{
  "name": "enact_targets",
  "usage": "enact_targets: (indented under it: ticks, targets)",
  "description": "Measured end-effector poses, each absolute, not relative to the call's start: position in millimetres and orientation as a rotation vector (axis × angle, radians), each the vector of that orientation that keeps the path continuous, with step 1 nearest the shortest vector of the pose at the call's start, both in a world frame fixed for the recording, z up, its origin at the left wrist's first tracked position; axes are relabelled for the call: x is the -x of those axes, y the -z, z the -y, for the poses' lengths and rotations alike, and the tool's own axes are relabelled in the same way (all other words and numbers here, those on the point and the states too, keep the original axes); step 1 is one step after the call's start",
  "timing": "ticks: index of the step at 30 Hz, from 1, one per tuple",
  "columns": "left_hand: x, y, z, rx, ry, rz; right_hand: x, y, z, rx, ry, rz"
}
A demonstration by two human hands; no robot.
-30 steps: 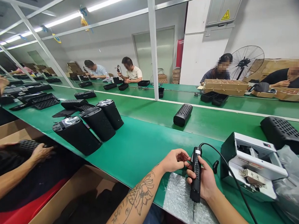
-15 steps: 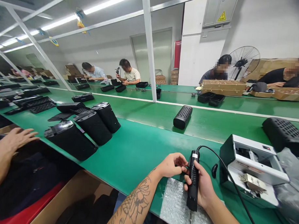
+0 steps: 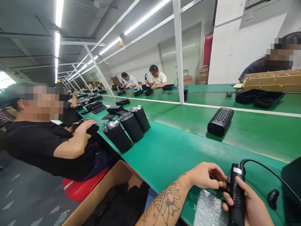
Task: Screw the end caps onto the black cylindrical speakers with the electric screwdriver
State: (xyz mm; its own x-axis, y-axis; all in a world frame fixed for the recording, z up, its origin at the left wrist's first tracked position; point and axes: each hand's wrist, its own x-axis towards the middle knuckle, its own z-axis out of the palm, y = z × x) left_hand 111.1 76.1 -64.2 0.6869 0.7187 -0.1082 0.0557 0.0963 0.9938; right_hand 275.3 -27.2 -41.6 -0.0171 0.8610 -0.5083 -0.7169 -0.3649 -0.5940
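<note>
Right hand point(image 3: 252, 213): wrapped around the black electric screwdriver point(image 3: 236, 201), fingers closed over the barrel, thumb on the near side. The driver stands roughly upright, cord end up. Its lower end runs out of the bottom of the frame, so the bit is not visible.

Left hand point(image 3: 206, 176): fingers curled in, tips bunched right against the driver's upper end, just left of it. Can't tell whether it pinches anything small there. Tattooed forearm comes in from bottom centre.

Both hands are close together at the lower right, over the near edge of the green bench point(image 3: 173, 153). The driver sits between them, touching both.

The black cable point(image 3: 269, 168) leaves the top of the driver and arcs right toward a black unit point(image 3: 294, 190) cut off by the frame edge. There is a small black knob point(image 3: 272, 198) on the bench just right of the right hand. A silver textured pad point(image 3: 207, 215) lies on the bench under the hands.

Farther out:
- A black perforated shell point(image 3: 220, 121) lies on its side on the belt, well apart from the hands.
- Three black housings point(image 3: 131, 127) stand in a row to the left.
- An open cardboard box point(image 3: 100, 198) sits below the bench edge.
- A co-worker in a black shirt sits on a red stool point(image 3: 82, 189), with a hand point(image 3: 87, 125) resting on a dark part.
- Black trays point(image 3: 259, 98) and a long cardboard carton point(image 3: 277, 79) are on the far bench.
</note>
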Motion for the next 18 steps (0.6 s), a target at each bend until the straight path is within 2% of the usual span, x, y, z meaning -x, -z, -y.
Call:
enact_targets:
  ticks: [8, 18]
  targets:
    - [-112.0, 76.3, -76.0, -1.393, -0.517, -0.704, -284.7, 54.1, 25.8, 1.051, -1.762, 0.154]
    - [-111.0, 59.7, -72.0, -1.341, -0.481, -0.66, -288.8, 62.3, 23.2, 1.036, -1.74, 0.203]
